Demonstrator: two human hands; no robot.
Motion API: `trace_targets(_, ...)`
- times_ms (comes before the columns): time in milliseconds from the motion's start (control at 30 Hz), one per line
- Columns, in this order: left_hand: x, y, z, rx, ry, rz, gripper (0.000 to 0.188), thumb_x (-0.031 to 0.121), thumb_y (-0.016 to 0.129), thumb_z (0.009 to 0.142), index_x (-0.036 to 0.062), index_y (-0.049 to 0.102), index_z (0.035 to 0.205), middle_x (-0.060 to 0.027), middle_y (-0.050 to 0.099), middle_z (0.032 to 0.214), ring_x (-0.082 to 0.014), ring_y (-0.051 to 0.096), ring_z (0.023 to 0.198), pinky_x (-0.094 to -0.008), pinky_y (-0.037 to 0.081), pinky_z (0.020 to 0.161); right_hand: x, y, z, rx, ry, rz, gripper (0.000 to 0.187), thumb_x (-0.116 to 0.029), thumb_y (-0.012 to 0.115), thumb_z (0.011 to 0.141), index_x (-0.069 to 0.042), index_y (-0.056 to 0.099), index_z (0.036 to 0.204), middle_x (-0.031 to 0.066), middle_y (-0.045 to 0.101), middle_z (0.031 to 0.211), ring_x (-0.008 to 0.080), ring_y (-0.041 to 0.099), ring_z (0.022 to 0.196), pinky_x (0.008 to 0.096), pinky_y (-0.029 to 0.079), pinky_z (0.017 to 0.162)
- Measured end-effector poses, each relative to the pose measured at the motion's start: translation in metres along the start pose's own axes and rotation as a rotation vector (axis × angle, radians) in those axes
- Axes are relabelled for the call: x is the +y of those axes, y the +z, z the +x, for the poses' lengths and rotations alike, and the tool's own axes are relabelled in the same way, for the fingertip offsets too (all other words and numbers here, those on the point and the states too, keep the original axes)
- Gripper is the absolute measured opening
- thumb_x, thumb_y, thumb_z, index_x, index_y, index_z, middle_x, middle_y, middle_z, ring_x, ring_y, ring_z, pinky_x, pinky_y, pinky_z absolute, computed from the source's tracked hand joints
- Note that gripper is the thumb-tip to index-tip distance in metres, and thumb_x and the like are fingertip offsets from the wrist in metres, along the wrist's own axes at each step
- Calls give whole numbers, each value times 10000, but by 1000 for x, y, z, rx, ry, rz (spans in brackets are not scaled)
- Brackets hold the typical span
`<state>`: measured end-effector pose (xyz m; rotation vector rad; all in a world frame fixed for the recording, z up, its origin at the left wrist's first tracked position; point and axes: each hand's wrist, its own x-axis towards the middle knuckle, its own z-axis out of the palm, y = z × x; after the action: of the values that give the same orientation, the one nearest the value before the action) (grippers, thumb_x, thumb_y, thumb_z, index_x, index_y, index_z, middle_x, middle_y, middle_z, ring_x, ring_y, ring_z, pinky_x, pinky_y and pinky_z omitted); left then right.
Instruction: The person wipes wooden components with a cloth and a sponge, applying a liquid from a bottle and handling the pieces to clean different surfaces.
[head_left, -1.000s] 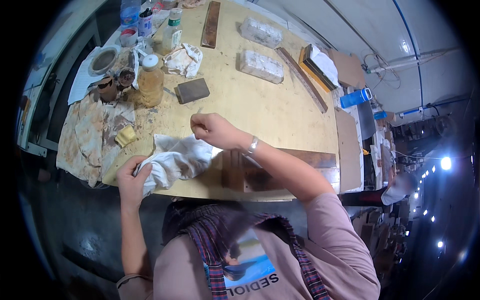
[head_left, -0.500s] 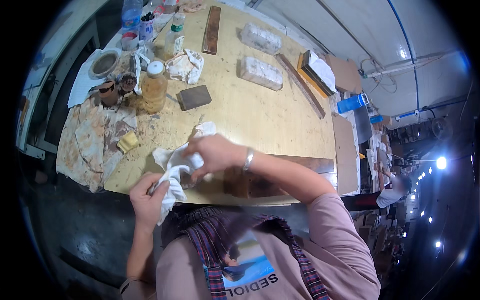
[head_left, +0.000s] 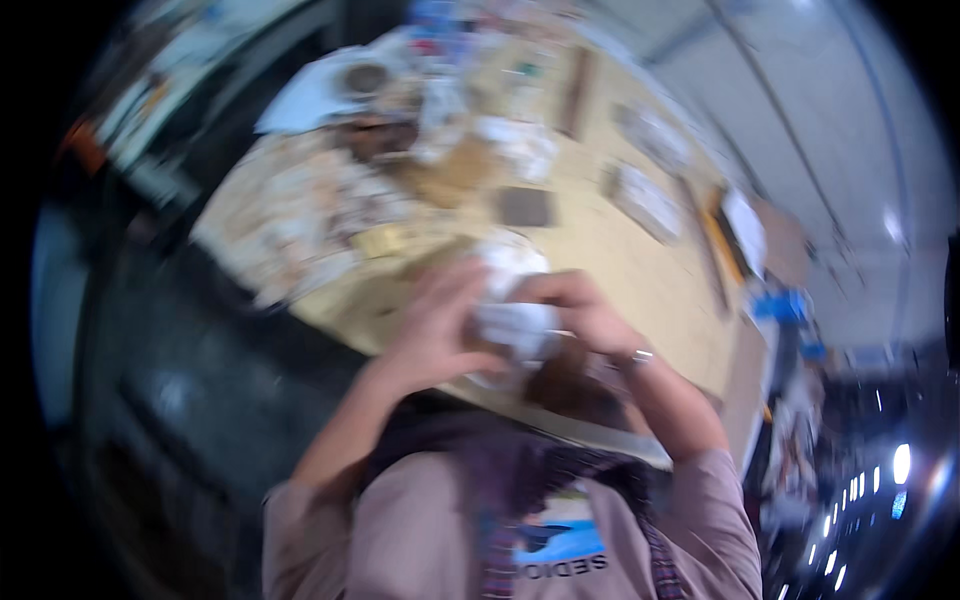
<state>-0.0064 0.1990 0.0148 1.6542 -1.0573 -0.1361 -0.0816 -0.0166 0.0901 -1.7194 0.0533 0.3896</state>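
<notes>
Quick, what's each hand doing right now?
Left hand: cupped at the cloth, thumb apart; too blurry to tell if it grips.
Right hand: fingers curled, seems to be holding the cloth.

Worn on the person's head, a wide fisheye camera is looking steeply down from above the near edge of the surface (head_left: 655, 285), facing toward its far edge. It is taking in the shirt (head_left: 410, 510) close below, the left hand (head_left: 435, 325) and right hand (head_left: 585, 305) mid-view, and the floor (head_left: 240, 380) beyond the left edge. Blur is smearing everything, so its exact tilt may be misleading.
</notes>
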Motion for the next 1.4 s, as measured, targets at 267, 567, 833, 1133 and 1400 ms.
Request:
trace_targets(267, -15, 47, -49, 99, -536, -1082, 301, 98, 637, 868, -11, 601, 1146, -36, 664, 1010, -106, 614, 889, -284, 504, 770, 40, -73, 87, 444, -72, 5, 676, -80, 679, 829, -38, 367, 1427, 139, 407, 1451, 261, 421, 1324, 382, 384, 1068)
trace_targets(567, -20, 59, -79, 350, -622, -963, 401, 68, 586, 865, -46, 504, 1241, -51, 607, 1010, -105, 563, 884, -277, 481, 762, 68, -51, 184, 386, -248, 54, 598, -3, 762, 753, -50, 480, 1278, 57, 605, 1184, 200, 574, 1107, 336, 441, 989)
trace_targets(833, -64, 65, -74, 540, -875, -1072, 436, -45, 520, 786, -6, 516, 1220, -138, 626, 1044, -224, 663, 862, -358, 567, 701, 61, -39, 149, 474, -165, -524, 719, -106, 846, 673, -8, 476, 1282, 102, 570, 1234, 211, 552, 1136, 352, 459, 1002)
trace_targets(1133, -44, 27, -30, 503, -699, -1133, 645, -103, 428, 767, 35, 375, 1395, -140, 567, 1195, -231, 640, 1010, -355, 562, 829, 22, -6, 64, 234, -113, -1076, 640, -185, 777, 570, -124, 589, 1179, 102, 598, 1069, 315, 570, 1017, 410, 512, 822)
trace_targets(1400, -37, 48, -27, 330, -642, -1258, 434, 139, 506, 1001, -6, 398, 1396, -125, 559, 1267, -201, 594, 1108, -354, 514, 920, 29, -3, 40, 226, -27, -1350, 434, -80, 638, 656, -113, 630, 1089, 94, 597, 933, 316, 558, 961, 435, 503, 699)
